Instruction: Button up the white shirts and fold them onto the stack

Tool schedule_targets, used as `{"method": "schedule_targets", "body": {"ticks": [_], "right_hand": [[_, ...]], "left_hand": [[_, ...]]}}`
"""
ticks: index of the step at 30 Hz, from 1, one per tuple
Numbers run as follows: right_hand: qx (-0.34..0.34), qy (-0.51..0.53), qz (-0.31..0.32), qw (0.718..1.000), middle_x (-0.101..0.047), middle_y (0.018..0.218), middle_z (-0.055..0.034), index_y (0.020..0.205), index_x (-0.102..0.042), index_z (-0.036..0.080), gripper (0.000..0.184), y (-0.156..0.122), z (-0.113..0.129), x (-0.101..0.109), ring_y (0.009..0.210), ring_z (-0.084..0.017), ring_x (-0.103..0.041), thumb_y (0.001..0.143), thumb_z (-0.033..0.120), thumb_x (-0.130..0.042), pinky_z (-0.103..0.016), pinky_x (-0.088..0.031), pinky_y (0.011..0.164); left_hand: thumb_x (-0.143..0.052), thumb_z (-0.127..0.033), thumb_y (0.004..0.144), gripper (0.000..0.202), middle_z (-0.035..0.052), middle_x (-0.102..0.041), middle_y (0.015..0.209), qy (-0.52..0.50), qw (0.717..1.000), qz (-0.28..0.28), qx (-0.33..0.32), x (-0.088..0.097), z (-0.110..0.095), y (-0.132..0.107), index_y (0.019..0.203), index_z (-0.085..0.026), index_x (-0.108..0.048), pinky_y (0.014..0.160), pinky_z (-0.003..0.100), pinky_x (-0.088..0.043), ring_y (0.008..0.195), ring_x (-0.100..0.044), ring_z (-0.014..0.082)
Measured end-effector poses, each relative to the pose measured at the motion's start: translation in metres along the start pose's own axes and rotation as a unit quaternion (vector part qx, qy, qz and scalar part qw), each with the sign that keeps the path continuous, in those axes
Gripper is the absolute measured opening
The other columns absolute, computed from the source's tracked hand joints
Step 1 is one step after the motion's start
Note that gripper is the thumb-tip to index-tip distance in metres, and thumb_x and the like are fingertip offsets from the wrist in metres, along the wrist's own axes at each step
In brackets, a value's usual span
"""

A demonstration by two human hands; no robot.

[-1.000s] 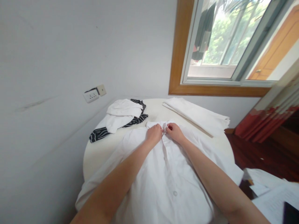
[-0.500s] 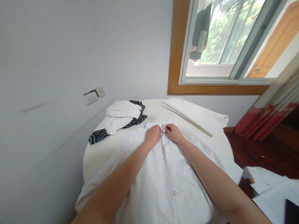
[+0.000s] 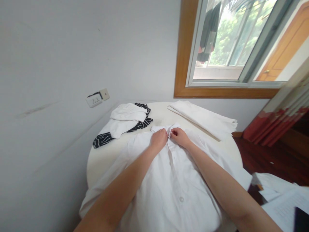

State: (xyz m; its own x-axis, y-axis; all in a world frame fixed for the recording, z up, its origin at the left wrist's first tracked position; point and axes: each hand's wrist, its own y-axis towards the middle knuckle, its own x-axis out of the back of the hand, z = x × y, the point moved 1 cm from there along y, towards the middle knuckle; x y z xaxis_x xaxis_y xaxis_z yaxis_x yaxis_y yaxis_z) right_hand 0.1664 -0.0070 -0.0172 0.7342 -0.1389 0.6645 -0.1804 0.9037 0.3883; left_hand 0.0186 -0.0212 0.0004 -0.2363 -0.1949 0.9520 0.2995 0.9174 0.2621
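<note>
Round pale worktop (image 3: pixel 101 158) under a window (image 3: pixel 224 42): my white shirt (image 3: pixel 173 180) lies spread across it, left hand (image 3: pixel 158 139) and right hand (image 3: pixel 180 137) both pinching its collar opening. Striped garment (image 3: pixel 125 120) and folded cloth (image 3: pixel 205 117) lie beyond; papers (image 3: pixel 280 199) at right, print too small to read

1. Shirt (image 3: pixel 173 180): plain white, lightly creased, one white button (image 3: pixel 181 199) showing on the centre placket.
2. Lies front up, spread flat on the round tabletop (image 3: pixel 103 158), with the collar (image 3: pixel 155 128) at the far end.
3. Near hem and both sides hang over the tabletop edge.
</note>
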Motion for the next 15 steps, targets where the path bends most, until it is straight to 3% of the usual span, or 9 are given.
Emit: {"method": "schedule_targets", "body": {"ticks": [9,15], "right_hand": [[-0.045,0.055,0.020,0.997,-0.064,0.066,0.0005,0.075,-0.065,0.016,0.012,0.000,0.002,-0.003,0.060,-0.011,-0.054,0.072,0.020,-0.054,-0.021,-0.037,0.057],[-0.050,0.058,0.001,0.997,-0.063,0.065,0.0008,0.075,-0.064,0.017,0.012,-0.001,0.002,-0.005,0.059,-0.011,-0.053,0.073,0.022,-0.054,-0.021,-0.037,0.056]], "left_hand": [[-0.034,-0.029,0.094,0.023,0.0099,-0.065,0.093,0.029,0.999,0.013,-0.005,-0.001,-0.001,0.001,0.104,-0.017,-0.052,0.072,0.031,-0.044,0.086,-0.063,0.0220],[-0.044,-0.033,0.090,0.020,0.0052,-0.068,0.095,-0.060,0.998,-0.007,0.036,0.001,0.009,0.002,0.096,-0.023,-0.061,0.072,0.026,-0.042,0.089,-0.062,0.0182]]}}
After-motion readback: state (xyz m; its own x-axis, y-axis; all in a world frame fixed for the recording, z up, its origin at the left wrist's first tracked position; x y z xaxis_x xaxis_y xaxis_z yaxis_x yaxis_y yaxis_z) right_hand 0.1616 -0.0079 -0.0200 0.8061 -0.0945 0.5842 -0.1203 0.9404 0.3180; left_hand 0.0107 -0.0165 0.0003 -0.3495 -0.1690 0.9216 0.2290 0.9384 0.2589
